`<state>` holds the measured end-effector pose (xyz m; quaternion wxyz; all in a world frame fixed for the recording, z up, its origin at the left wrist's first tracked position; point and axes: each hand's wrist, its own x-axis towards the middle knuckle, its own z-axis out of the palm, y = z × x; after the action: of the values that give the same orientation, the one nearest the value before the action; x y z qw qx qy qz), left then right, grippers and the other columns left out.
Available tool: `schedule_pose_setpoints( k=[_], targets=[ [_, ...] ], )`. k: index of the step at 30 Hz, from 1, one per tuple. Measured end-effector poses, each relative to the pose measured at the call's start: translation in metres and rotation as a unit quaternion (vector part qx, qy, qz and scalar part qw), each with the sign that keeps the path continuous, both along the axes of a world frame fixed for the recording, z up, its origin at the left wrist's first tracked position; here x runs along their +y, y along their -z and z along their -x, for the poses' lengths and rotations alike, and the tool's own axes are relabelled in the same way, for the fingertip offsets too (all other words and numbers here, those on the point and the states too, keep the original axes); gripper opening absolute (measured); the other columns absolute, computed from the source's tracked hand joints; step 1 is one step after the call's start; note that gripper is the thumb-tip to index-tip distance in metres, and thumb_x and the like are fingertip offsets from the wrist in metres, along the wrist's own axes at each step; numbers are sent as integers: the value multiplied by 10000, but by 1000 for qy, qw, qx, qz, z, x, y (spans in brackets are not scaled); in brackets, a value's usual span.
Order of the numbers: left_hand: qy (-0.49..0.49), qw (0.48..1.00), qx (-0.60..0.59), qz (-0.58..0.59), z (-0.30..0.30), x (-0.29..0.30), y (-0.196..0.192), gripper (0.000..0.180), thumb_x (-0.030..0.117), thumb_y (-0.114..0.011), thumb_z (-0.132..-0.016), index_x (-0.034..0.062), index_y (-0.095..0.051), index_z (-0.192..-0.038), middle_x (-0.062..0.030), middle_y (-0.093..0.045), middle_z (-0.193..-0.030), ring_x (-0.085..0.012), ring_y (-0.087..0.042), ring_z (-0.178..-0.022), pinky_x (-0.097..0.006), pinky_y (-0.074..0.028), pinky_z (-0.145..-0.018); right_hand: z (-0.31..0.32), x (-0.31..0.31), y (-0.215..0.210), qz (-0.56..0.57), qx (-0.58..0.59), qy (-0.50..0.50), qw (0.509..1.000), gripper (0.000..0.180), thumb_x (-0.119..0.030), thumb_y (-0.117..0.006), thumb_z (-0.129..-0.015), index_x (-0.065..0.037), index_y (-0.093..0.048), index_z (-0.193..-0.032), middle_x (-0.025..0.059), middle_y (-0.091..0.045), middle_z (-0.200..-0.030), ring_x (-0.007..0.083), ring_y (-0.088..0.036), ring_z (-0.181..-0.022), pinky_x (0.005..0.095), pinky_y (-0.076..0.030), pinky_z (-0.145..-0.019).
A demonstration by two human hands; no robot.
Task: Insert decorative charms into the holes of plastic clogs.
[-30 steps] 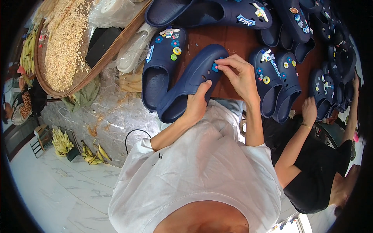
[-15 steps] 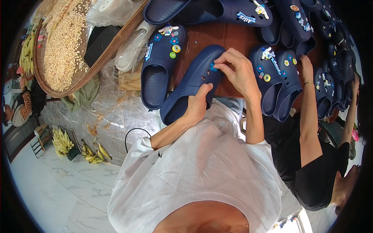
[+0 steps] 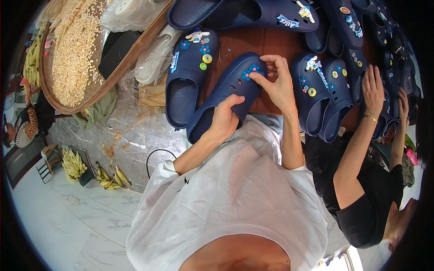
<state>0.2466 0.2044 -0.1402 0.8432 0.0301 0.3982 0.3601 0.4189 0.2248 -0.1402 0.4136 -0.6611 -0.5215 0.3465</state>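
A navy clog [image 3: 226, 88] lies tilted in front of me with its toe pointing away. My left hand [image 3: 226, 118] grips its near side, the thumb on the upper beside the foot opening. Blue flower charms [image 3: 252, 72] with reddish centres sit clustered on the toe, and bare holes show nearer the opening. My right hand [image 3: 276, 83] holds the toe's right edge, thumb by the charms and fingers at the rim. To the left, touching it, is a decorated navy clog [image 3: 183, 97]. Another decorated clog [image 3: 310, 101] stands just right of my right hand.
Several more navy clogs [image 3: 289, 18] crowd the back and right of the brown table [image 3: 266, 43]. A co-worker's hands [image 3: 373, 90] reach among them at right. On the left are a round woven tray [image 3: 97, 97] of pale kernels and a plastic-wrapped white shoe [image 3: 156, 56].
My right hand has opened from its pinch on a flower charm and shifted to the toe's edge, uncovering more blue flowers. The co-worker's near hand has moved right, away from the decorated pair.
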Motion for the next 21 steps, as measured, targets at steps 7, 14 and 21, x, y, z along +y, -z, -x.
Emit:
schedule_pose_setpoints(
  k=[7,14,21],
  targets=[
    [-23,999,-10,21,-1,-5,-8,354,10,-563,-844,-38,-574,-1195,-93,-618,-1161,-183,-589,-1074,-343,-447,-986,-7,0,-1,9,48,-42,998,606,-182,-841,-747,-82,-561,-1275,101,-510,-1188,218,-559,-1112,314,-469,-925],
    [14,999,-25,19,4,-3,-11,571,96,-503,-795,-41,-451,-1347,-168,-566,-1284,-286,-564,-1196,-417,-435,-1054,-12,-6,-8,3,33,-83,996,656,-135,-822,-726,-86,-551,-1321,116,-497,-1259,267,-508,-1213,365,-413,-1046],
    [-13,998,-54,28,0,3,-20,540,74,-510,-782,-32,-475,-1310,-162,-578,-1237,-272,-593,-1121,-391,-471,-988,-5,-11,-14,-65,-36,-69,995,583,-145,-834,-726,-87,-605,-1258,111,-500,-1260,273,-511,-1204,372,-432,-1023]
  ],
)
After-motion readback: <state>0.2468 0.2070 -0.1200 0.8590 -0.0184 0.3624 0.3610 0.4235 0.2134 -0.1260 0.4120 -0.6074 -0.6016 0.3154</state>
